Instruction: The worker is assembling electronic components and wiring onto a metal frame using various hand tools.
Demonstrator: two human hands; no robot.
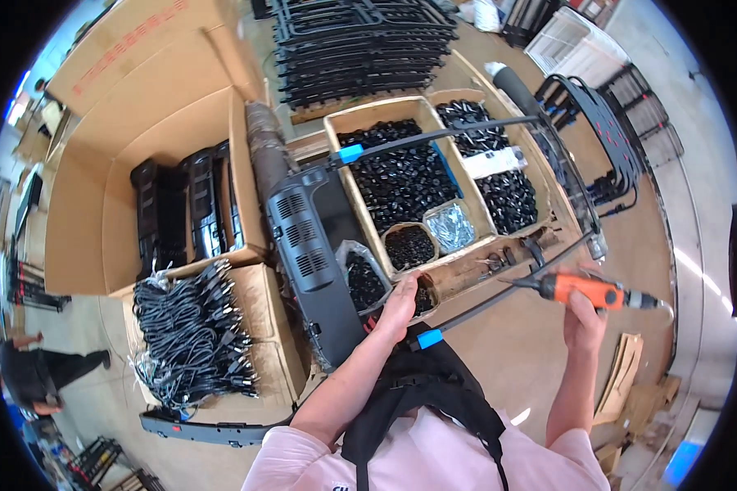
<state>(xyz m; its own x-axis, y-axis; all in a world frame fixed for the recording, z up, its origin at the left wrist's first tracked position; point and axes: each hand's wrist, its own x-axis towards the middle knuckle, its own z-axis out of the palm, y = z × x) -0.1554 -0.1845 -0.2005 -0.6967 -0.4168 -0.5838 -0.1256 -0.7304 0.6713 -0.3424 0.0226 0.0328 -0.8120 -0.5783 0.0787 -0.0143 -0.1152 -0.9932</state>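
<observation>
My right hand grips an orange power screwdriver with a black nose, its tip pointing left toward a black tube frame. That frame spans the parts trays, with blue pieces at its two left ends. My left hand is at a small tub of dark little parts, beside the frame's near end. Its fingers are drawn together, and whether they hold anything is hidden. Left of this hand stands a black plastic panel with vent slots.
Wooden trays hold many small black parts and a bag of silvery pieces. On the left are a large carton with black panels and a heap of black cables. Stacked black frames stand behind. A person bends over at far left.
</observation>
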